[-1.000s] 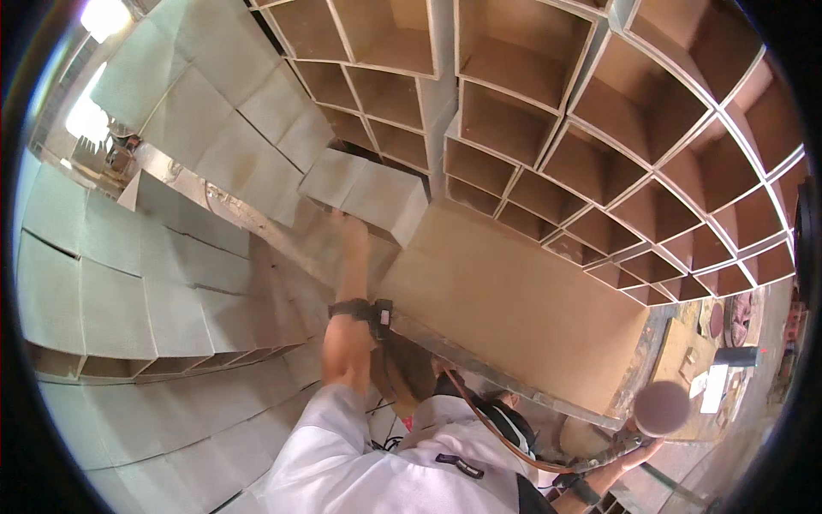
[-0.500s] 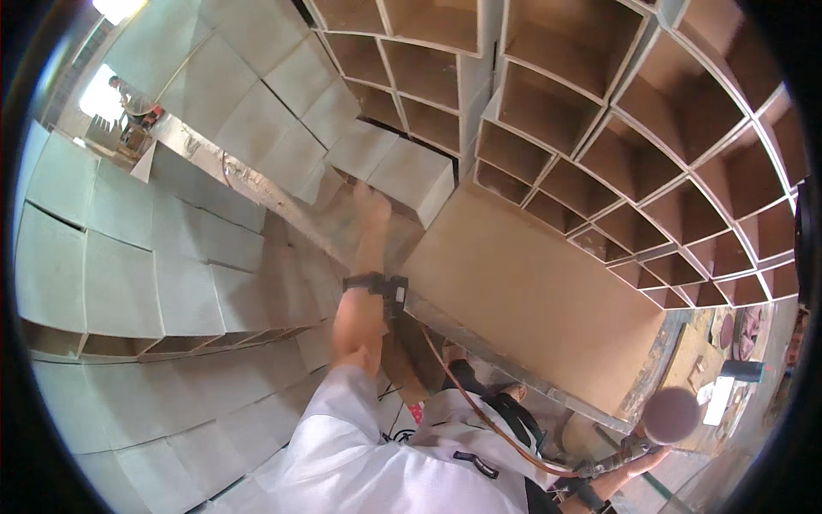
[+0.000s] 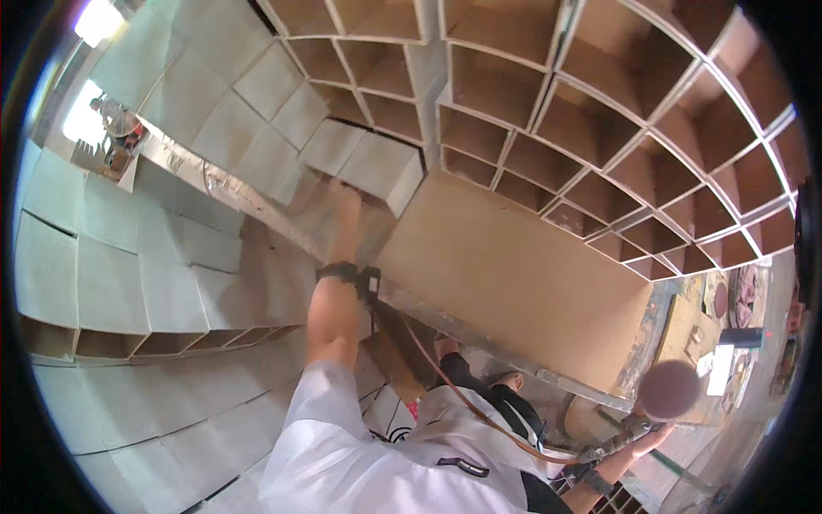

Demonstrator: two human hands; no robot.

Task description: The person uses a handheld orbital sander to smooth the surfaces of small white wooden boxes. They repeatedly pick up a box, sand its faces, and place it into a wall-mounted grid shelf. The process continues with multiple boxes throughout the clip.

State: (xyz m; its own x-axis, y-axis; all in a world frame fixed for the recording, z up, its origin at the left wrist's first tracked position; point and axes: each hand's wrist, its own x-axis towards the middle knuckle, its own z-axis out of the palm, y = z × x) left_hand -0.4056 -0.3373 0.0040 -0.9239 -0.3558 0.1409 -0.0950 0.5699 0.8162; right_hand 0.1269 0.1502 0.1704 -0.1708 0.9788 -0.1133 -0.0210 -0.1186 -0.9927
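Note:
My left arm stretches forward. My left hand (image 3: 346, 202), smeared by motion, is beside the near end of a pair of white box-shaped drawers or cabinets (image 3: 364, 163); whether it touches them I cannot tell. Low at the right, my right hand (image 3: 652, 439) grips a disc sander (image 3: 610, 445). Its round purple-brown pad (image 3: 670, 391) faces up, and an orange-brown hose (image 3: 479, 413) runs from it across my body. Before me lies a bare brown board (image 3: 522, 274) on a worn workbench.
Brown open cubbies with white edges (image 3: 591, 111) rise at the back right. Stacked white boxes (image 3: 111, 274) fill the left, with a long beam (image 3: 214, 180) between them. Another person (image 3: 120, 128) is far left. A cluttered side surface (image 3: 693, 343) holds a sanding disc (image 3: 720, 300) and cloth (image 3: 746, 295).
The view has shifted, so most of the scene sits further left and slightly higher. My left hand stays near the white boxes, now more blurred. The sander remains in my right hand.

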